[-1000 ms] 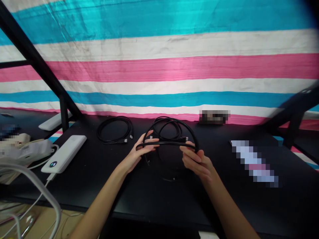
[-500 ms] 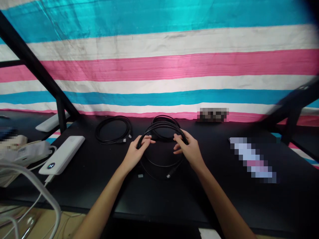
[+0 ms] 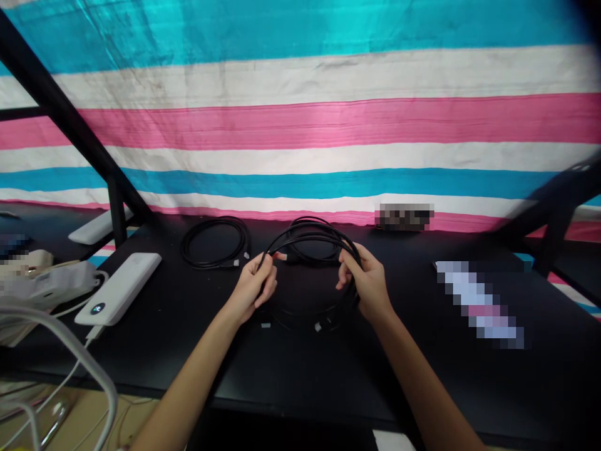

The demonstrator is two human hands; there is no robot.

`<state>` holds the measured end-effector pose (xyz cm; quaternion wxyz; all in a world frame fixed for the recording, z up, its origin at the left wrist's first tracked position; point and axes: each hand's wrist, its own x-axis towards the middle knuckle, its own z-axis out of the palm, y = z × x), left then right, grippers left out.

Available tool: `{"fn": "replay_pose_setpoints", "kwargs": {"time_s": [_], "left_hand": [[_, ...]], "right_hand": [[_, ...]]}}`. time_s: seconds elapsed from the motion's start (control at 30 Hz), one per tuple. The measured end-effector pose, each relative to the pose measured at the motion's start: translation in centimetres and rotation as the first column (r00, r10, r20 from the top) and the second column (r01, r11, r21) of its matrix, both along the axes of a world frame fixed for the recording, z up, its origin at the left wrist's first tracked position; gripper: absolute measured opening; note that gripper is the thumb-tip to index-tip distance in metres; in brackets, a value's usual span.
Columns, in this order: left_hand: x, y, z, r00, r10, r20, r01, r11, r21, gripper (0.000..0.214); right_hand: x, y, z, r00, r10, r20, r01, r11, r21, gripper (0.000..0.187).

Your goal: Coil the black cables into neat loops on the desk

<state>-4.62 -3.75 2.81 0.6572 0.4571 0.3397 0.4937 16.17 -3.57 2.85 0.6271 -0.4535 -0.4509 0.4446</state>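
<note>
A coil of black cable is held up over the black table by both hands. My left hand pinches the coil's left side, fingers closed on it. On the coil's right side my right hand has its fingers wrapped round the strands. Two cable ends with small plugs hang down near the table between my hands. Behind this coil lies another black coil, partly hidden. A third coiled black cable rests flat on the table to the left.
A white power bank with a lit indicator lies at the left, wired to a white cable. Another white bar sits beyond a black frame post. A striped cloth hangs behind. Blurred items lie at the right and far left.
Both hands closed on the coil: from loose, part-spread fingers half a second ago to a firm grip now. The coil is gathered tighter and its plug ends hang between my hands.
</note>
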Motion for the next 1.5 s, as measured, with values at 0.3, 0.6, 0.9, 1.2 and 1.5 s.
{"fn": "replay_pose_setpoints", "kwargs": {"time_s": [0.3,0.6,0.9,1.2,1.5], "left_hand": [[-0.4,0.3,0.2,0.999,0.044,-0.026,-0.043,0.998,0.034,0.050],[0.2,0.5,-1.0,0.933,0.153,-0.327,-0.080,0.971,0.226,0.055],[-0.1,0.7,-1.9,0.842,0.292,-0.453,-0.159,0.938,0.307,0.038],[0.1,0.2,-1.2,0.828,0.278,-0.486,-0.131,0.940,0.314,0.038],[-0.4,1.1,-2.6,0.687,0.438,-0.579,-0.096,0.845,0.526,0.030]], "right_hand": [[-0.2,-0.6,0.3,0.960,-0.036,0.279,0.018,0.998,0.066,0.055],[-0.1,-0.1,-0.5,0.879,-0.163,0.448,0.097,0.981,0.166,0.037],[0.0,0.0,-1.3,0.748,-0.263,0.610,0.102,0.953,0.285,0.019],[-0.3,-0.1,-0.9,0.776,-0.120,0.619,0.025,0.987,0.160,0.031],[-0.6,-0.2,-1.5,0.730,-0.172,0.661,-0.011,0.965,0.263,0.024]]}}
